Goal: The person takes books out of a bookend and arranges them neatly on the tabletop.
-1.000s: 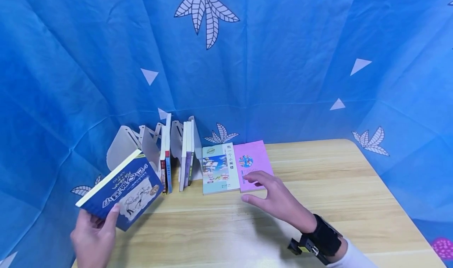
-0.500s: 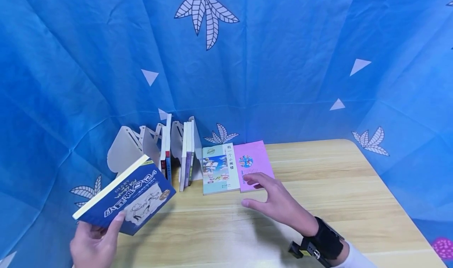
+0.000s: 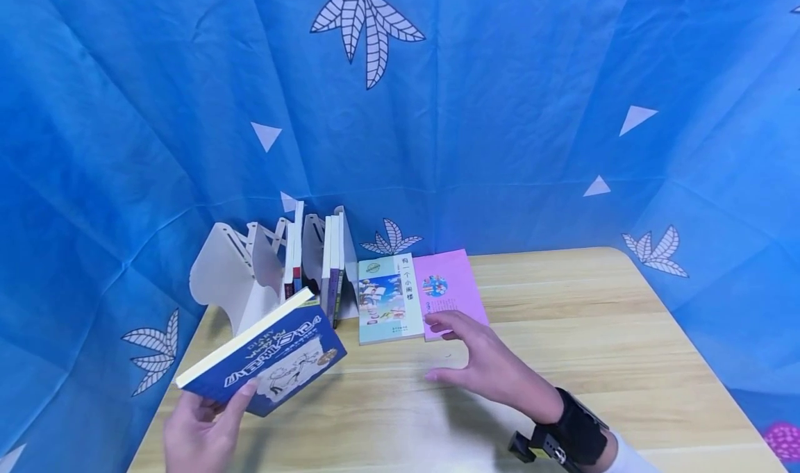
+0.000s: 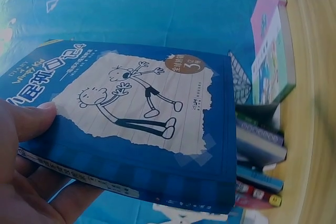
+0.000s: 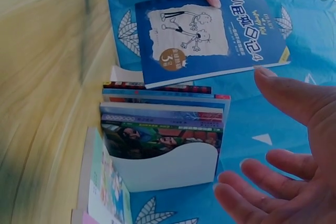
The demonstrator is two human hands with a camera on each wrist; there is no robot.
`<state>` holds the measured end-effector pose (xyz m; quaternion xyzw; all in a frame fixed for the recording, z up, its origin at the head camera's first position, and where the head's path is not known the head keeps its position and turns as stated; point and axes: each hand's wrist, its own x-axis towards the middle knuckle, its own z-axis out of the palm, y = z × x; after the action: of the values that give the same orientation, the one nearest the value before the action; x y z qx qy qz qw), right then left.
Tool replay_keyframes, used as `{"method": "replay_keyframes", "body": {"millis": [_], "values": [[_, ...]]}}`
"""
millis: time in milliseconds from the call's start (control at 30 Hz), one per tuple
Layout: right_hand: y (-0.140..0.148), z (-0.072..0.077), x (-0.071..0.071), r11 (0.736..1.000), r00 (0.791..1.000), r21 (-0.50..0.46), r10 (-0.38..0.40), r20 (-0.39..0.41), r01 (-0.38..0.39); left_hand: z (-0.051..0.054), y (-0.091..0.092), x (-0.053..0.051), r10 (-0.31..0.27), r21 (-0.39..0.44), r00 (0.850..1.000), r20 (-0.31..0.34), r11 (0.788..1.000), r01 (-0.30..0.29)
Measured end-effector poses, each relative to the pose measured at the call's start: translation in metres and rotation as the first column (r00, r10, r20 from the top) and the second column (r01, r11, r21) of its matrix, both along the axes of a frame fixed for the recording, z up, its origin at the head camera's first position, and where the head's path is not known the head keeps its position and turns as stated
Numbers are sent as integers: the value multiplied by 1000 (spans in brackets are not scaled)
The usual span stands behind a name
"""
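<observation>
My left hand (image 3: pixel 203 431) grips a dark blue book (image 3: pixel 275 362) by its lower left side, thumb on the front cover and fingers underneath. The book is tilted above the table, in front of the bookshelf. In the left wrist view the cover shows two cartoon figures on torn paper. My right hand (image 3: pixel 487 362) hovers over the table with thumb and fingers spread apart, holding nothing. Nearest to it lies a pink book (image 3: pixel 453 285), beside a light green book (image 3: pixel 387 299); both lie flat.
A white expandable bookshelf (image 3: pixel 219 271) stands at the table's back left. Several upright books (image 3: pixel 331 264) fill its right-hand sections. The wooden table (image 3: pixel 594 334) reaches to the right, and a blue curtain (image 3: pixel 500 112) hangs behind.
My left hand has carried the blue book to the right and a little down, away from the shelf's left part. The right hand has barely moved.
</observation>
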<state>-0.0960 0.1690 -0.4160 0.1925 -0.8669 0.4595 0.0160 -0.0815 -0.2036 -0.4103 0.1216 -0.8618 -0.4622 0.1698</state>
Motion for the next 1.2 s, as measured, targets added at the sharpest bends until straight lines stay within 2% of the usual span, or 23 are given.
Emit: {"method": "replay_keyframes", "body": {"millis": [100, 267, 400, 533, 667, 867, 1100, 1200], "values": [[-1, 0, 2, 1000, 1000, 13, 13, -8, -13, 0, 5, 1, -33, -11, 999, 10, 999, 33], [-3, 1, 5, 999, 997, 15, 35, -65, -34, 3, 16, 3, -96, -16, 994, 48, 995, 97], [-5, 0, 7, 999, 994, 12, 53, -99, -52, 2, 25, 5, -152, -6, 988, 29, 988, 152], [-8, 0, 9, 998, 993, 8, 67, -102, -66, 2, 32, 7, -195, -4, 980, -28, 981, 195], [-9, 0, 10, 997, 991, -4, 78, -108, -79, 0, 36, 8, -244, 1, 967, -69, 970, 245], [-11, -1, 13, 995, 990, -23, 91, -109, -94, -1, 43, 10, -298, 11, 953, -61, 954, 299], [-13, -4, 15, 993, 986, -42, 103, -128, -109, 0, 53, 14, -384, -4, 914, -130, 922, 387], [-13, -4, 15, 993, 986, -50, 102, -131, -109, 1, 57, 15, -401, 7, 903, -153, 913, 407]]}}
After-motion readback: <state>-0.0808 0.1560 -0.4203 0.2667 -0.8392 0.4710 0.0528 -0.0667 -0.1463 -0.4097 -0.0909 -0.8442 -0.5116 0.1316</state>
